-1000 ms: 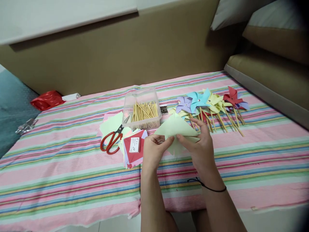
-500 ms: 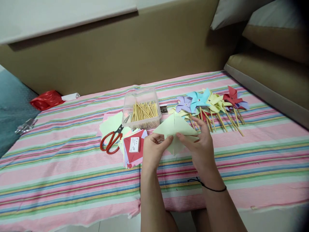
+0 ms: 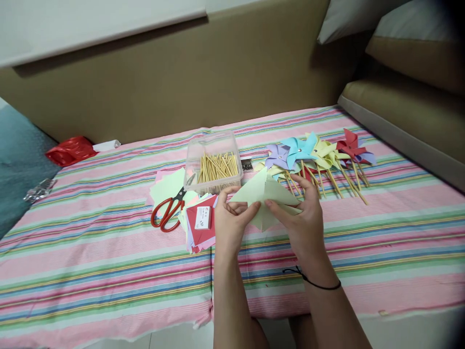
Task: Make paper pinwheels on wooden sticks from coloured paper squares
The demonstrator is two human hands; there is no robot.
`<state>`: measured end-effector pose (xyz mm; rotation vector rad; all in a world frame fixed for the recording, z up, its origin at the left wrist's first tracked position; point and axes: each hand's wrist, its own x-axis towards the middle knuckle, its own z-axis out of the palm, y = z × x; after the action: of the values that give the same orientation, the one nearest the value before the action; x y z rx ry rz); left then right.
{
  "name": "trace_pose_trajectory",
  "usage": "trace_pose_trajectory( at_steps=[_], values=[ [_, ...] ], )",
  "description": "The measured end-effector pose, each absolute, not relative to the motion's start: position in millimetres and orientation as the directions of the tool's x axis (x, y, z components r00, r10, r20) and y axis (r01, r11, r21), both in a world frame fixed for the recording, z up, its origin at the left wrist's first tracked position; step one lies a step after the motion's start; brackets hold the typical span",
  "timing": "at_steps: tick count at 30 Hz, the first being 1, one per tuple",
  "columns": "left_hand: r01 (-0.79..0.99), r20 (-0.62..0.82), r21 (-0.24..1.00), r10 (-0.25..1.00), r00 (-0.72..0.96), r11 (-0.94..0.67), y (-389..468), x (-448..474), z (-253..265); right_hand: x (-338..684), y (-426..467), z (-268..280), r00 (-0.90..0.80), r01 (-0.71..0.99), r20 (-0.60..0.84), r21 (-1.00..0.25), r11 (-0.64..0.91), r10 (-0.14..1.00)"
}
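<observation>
Between my hands is a pale green sheet of paper, turned cornerwise, with creases and slits running in from its corners. My left hand pinches its left side, thumb on top near the middle. On the right side my right hand grips the same sheet, its thumb close to the other thumb. The fingers under the paper are partly hidden. Just left of my left hand lies a pile of coloured paper squares with a small white box on top. Red-handled scissors rest beside the pile.
A clear plastic box of short wooden sticks stands beyond my hands. Several finished paper pinwheels lie to the right on the striped cloth. Far left are a red plastic bag and a clear packet. Cushions sit at right.
The paper's upper part has bent along its middle crease and tipped slightly to the right. My left index finger has lifted up behind its left edge. Both hands keep their hold.
</observation>
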<state>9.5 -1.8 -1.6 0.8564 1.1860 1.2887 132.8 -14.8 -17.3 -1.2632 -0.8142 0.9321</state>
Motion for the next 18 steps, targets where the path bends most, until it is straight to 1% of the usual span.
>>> trace_pose_trajectory(
  at_steps=[6, 8, 11, 15, 18],
  values=[
    [-0.209, -0.167, 0.969, 0.972, -0.163, 0.132, -3, 6, -3, 138, -12, -20, 0.386, -0.205, 0.013, -0.974, 0.099, 0.923],
    [-0.161, -0.159, 0.978, 0.976, -0.147, 0.135, -4, 3, -5, 143, -11, -20, 0.365, -0.204, 0.027, -0.973, 0.109, 0.931],
    [-0.092, -0.160, 0.984, 0.984, -0.074, 0.153, -5, 0, -7, 150, -12, -19, 0.329, -0.186, 0.045, -0.976, 0.111, 0.943],
    [-0.058, -0.172, 0.984, 0.985, -0.024, 0.171, -6, -2, -9, 156, -13, -18, 0.240, -0.163, 0.033, -0.984, 0.073, 0.970],
    [-0.044, -0.184, 0.982, 0.983, -0.020, 0.183, -6, -2, -8, 157, -14, -18, 0.194, -0.129, 0.057, -0.988, 0.083, 0.979]
  ],
)
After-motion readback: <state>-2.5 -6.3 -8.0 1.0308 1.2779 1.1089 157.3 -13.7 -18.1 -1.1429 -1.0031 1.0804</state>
